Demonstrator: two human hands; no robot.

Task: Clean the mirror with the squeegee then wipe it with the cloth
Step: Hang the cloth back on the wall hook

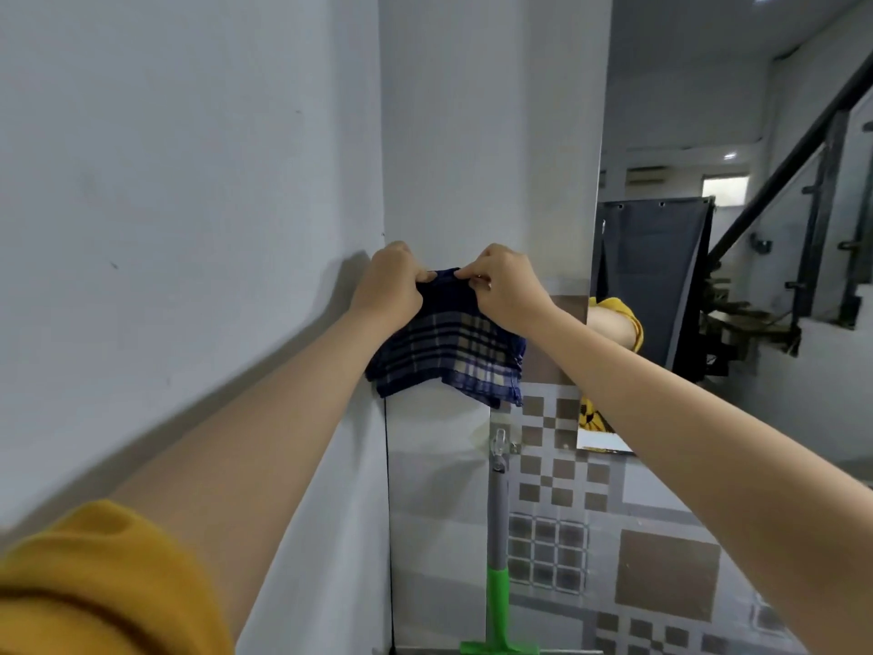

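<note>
both hands up by the wall corner, left hand and right hand each pinching the top edge of the plaid cloth, rest hanging loose, squeegee hung on a hook below, mirror just right

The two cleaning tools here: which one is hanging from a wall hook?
The green-and-grey squeegee, hanging below. The plaid cloth is instead gripped by both the left hand and right hand.
</note>
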